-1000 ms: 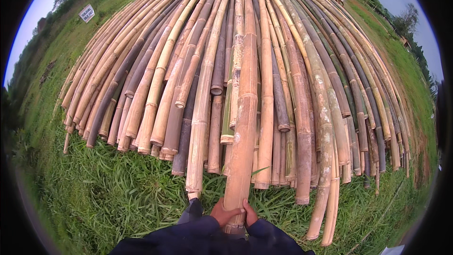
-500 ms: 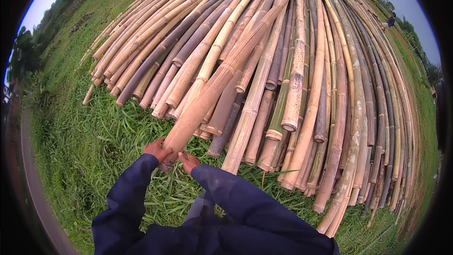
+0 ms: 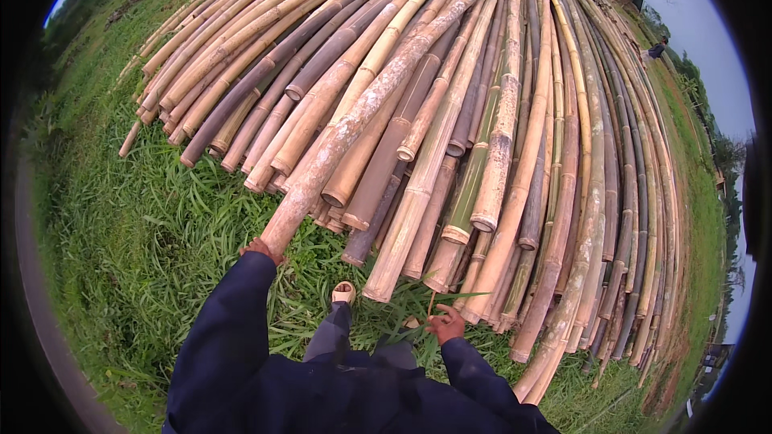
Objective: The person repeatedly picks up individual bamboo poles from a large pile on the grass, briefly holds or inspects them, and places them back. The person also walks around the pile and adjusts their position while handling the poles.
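My left hand (image 3: 261,251) is wrapped round the near end of a long bamboo pole (image 3: 301,193), thumb side partly hidden. White mottled patches cover this pole, which slants up and away across the top of a big bamboo stack (image 3: 438,185). My right hand (image 3: 447,325) is off the pole, low over the grass in front of the stack's cut ends. Its fingers look loosely apart, with nothing visible held in them. A thin brown stalk (image 3: 431,303) stands just beside those fingertips.
Cut pole ends jut out unevenly toward me. Tall grass (image 3: 161,265) covers the ground, with my sandalled foot (image 3: 344,292) on it. A paved strip (image 3: 44,305) runs along the far left. Another person (image 3: 658,48) is at the far right.
My right hand has let go of the pole and moved right and down. The pole has turned, showing its mottled side instead of the cracked one, and its near end has shifted left.
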`<state>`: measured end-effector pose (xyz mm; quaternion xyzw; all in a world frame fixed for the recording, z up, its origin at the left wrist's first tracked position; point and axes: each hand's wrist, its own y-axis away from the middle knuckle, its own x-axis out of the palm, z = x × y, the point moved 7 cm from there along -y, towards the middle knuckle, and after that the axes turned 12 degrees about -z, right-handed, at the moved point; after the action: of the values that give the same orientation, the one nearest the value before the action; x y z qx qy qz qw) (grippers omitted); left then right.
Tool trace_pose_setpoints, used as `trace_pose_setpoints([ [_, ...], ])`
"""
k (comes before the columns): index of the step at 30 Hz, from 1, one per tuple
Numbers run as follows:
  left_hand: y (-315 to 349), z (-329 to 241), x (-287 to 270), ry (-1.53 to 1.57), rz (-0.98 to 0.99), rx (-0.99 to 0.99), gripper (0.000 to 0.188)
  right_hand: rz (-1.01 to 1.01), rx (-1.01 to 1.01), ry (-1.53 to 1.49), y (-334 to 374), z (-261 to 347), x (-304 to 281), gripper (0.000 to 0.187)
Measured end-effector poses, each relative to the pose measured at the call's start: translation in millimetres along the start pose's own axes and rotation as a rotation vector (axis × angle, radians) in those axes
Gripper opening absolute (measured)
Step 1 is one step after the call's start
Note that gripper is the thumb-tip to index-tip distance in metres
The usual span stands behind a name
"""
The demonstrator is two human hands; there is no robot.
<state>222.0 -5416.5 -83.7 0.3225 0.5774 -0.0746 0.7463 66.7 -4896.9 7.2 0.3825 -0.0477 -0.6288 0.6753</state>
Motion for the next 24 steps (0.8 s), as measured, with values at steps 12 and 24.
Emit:
trace_pose_setpoints([
  [12, 0.8, -11.6, 22.8, 0.225, -0.516, -0.068, 0.102, -0.297, 0.224, 0.144, 71.5, -112.8, -74.6, 0.042],
  [24, -26.6, 7.1, 28.7, 0.471, -0.328, 0.137, 0.09, -0.174, 0.178, 0.338, 51.2, -76.1, -73.4, 0.046],
])
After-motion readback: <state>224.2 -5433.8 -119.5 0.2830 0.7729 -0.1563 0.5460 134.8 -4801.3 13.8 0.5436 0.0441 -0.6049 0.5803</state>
